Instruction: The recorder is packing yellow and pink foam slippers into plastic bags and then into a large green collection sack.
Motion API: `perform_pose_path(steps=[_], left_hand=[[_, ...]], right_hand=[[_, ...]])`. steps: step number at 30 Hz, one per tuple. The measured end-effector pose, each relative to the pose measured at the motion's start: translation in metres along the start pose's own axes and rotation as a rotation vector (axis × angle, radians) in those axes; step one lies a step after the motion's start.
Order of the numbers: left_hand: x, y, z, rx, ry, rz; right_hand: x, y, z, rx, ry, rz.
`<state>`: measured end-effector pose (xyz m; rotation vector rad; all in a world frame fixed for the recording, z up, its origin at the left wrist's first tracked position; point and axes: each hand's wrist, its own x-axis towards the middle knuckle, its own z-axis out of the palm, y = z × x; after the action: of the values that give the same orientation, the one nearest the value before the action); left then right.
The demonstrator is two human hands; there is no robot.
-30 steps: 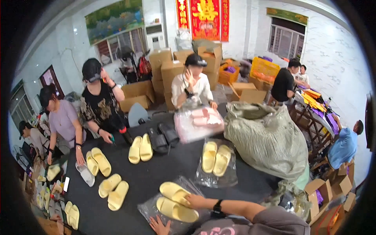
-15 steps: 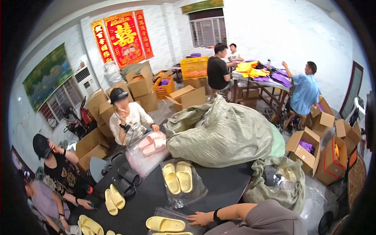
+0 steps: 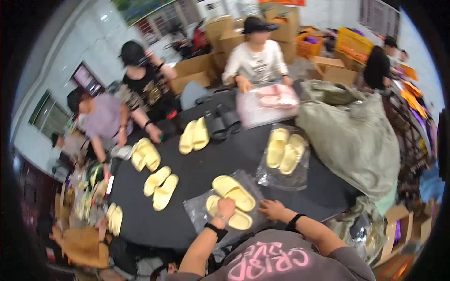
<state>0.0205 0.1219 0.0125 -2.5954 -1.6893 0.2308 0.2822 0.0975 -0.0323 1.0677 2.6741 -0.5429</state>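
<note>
Yellow slippers (image 3: 238, 195) laid on clear bag (image 3: 198, 209), near side of table (image 3: 140, 218), long axes far-left to near-right. Nearer slipper (image 3: 240, 221) covered by curled left hand (image 3: 226, 208), grip undeterminable; right hand (image 3: 273, 209) spread, just right.

Large pink lettering (image 3: 268, 263); two rows; upside down in view; on the wearer's dark grey shirt (image 3: 286, 240)
</note>
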Motion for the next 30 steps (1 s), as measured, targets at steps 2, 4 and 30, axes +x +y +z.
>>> perform_pose_path(steps=[2,4,30], left_hand=[[-0.009,-0.008,0.012,0.013,-0.049,-0.110],[-0.021,-0.023,0.045,-0.069,-0.055,-0.216],[-0.085,-0.030,0.013,-0.438,-0.280,-0.241]], right_hand=[[0.007,-0.003,0.000,-0.032,-0.056,0.003],[0.012,-0.009,-0.004,-0.032,-0.080,-0.035],[0.004,0.010,-0.007,0.232,0.093,0.063]])
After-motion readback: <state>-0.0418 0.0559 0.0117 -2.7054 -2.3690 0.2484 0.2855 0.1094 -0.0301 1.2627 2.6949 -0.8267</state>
